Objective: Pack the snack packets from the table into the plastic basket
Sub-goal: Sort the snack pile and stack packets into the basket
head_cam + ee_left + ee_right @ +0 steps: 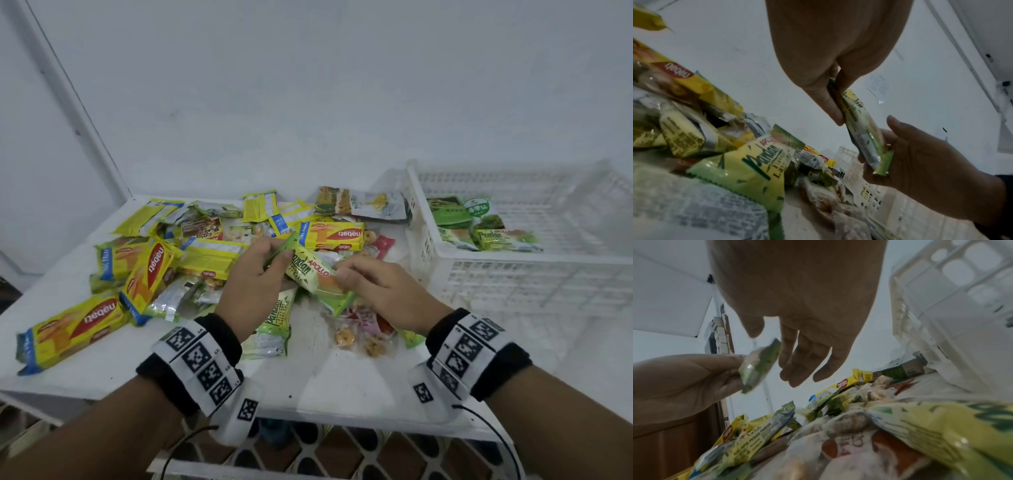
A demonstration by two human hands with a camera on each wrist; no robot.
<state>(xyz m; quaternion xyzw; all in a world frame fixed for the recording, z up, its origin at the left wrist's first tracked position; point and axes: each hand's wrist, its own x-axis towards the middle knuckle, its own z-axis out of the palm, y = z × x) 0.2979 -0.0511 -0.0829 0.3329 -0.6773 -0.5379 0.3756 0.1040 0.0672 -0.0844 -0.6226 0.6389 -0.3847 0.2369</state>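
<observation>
A green Pandan cake packet [313, 274] hangs above the snack pile, held at both ends. My left hand [279, 251] pinches its far end between thumb and fingers, which shows close up in the left wrist view [833, 104]. My right hand [342, 274] holds the near end, fingers under the packet [865, 134] and thumb alongside it. The white plastic basket [513, 260] stands to the right with a few green packets [479, 222] inside. Seen from the right wrist, the packet [760, 365] sits between my right hand [797, 353] and my left hand [694, 378].
Several yellow Nabati wafer packs [150, 267], another Pandan packet [277, 318] and clear biscuit bags [363, 335] lie heaped on the white table [308, 383]. A wall rises behind the table. The basket's lattice side [941, 305] stands close on my right.
</observation>
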